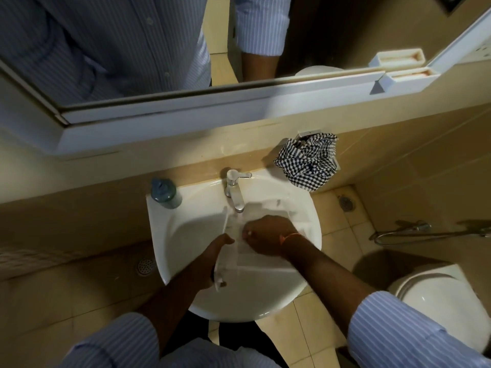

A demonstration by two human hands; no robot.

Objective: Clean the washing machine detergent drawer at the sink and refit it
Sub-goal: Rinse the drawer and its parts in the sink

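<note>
Over sink [170,264], both hands [268,236] hold detergent drawer [265,264] under tap [235,189].

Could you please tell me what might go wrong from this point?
The white plastic detergent drawer looks wet under the chrome tap; it could slip from the left hand or right hand. It stretches almost across the white ceramic sink, so water might splash over the rim.

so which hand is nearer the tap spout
Right. The right hand works on the drawer just below and right of the spout. The left hand grips the drawer's left end, lower in the basin and farther off.
</note>
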